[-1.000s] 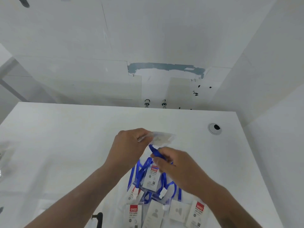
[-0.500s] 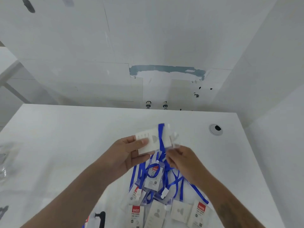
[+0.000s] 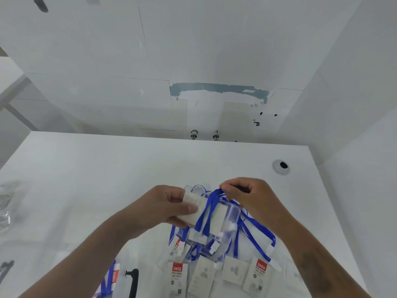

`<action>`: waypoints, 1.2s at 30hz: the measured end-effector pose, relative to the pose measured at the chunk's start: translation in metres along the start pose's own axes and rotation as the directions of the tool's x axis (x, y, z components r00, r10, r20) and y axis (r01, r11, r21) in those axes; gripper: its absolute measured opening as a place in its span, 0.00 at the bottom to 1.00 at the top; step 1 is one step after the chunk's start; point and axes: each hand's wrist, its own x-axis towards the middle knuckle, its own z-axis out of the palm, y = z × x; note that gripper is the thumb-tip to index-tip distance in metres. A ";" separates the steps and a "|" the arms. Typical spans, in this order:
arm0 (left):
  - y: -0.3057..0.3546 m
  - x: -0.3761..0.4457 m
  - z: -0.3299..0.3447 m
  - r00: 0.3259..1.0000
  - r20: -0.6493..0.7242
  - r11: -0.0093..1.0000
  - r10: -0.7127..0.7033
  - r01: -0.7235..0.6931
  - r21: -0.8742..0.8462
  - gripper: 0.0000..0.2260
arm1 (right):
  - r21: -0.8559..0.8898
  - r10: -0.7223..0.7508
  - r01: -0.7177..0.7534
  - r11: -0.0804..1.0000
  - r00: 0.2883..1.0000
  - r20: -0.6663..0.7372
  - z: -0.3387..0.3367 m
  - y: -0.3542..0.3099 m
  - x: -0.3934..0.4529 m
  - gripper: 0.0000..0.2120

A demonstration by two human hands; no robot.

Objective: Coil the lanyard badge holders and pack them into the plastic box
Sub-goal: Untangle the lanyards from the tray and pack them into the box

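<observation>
Above the white table (image 3: 86,179), a clear badge holder (image 3: 214,216) was pinched by its edge in the left hand (image 3: 163,207), while the right hand (image 3: 253,198) was closed on its blue lanyard (image 3: 211,203), crossing the card. It looked light, the sleeve slippery, the strap limp; gripping the stiffer card edge seemed wisest. More holders (image 3: 234,274) lay heaped below.

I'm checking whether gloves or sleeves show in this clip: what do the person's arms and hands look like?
Both arms are bare up to the frame's bottom edge, with no sleeves in view. The left hand and right hand are ungloved, and no rings, watch or wristbands are visible. The right forearm carries a faint dark mark, too blurred to identify.
</observation>
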 end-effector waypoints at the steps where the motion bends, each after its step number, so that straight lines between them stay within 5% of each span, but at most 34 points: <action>1: 0.002 -0.003 0.003 1.000 0.020 0.990 0.004 -0.001 -0.140 0.17 | 0.035 0.051 -0.051 0.998 0.999 0.005 0.007 0.005 -0.002 0.09; 5: -0.002 -0.003 0.018 0.981 -0.191 0.901 -0.020 -0.065 -0.428 0.12 | 0.018 0.184 -0.185 0.982 0.980 0.072 0.049 0.017 -0.026 0.11; 10: -0.018 0.000 0.025 0.867 -0.498 0.986 -0.020 -0.065 -0.153 0.04 | -0.461 0.015 0.052 0.886 0.990 0.139 0.071 0.000 -0.064 0.11; 14: -0.020 -0.014 0.029 0.897 -0.440 1.000 0.027 -0.023 0.015 0.04 | -0.653 -0.172 0.174 0.737 0.983 0.068 0.042 -0.025 -0.069 0.10; 17: -0.018 -0.029 0.030 0.928 -0.372 0.999 0.025 -0.032 -0.012 0.05 | -0.603 -0.256 0.213 0.769 0.967 0.016 0.025 -0.025 -0.059 0.05; 21: -0.024 -0.053 0.024 0.936 -0.349 0.997 0.033 -0.055 -0.052 0.04 | -0.285 -0.121 0.130 0.950 0.991 0.049 0.035 -0.024 -0.052 0.04; 27: -0.053 -0.089 0.000 0.937 -0.349 0.996 -0.017 -0.016 -0.091 0.04 | -0.117 -0.016 0.024 0.993 0.997 0.074 0.083 -0.028 -0.057 0.06; 36: -0.103 -0.148 -0.062 0.935 -0.339 0.990 -0.102 0.063 -0.123 0.05 | -0.202 -0.003 0.026 0.979 0.994 0.113 0.176 -0.055 -0.075 0.06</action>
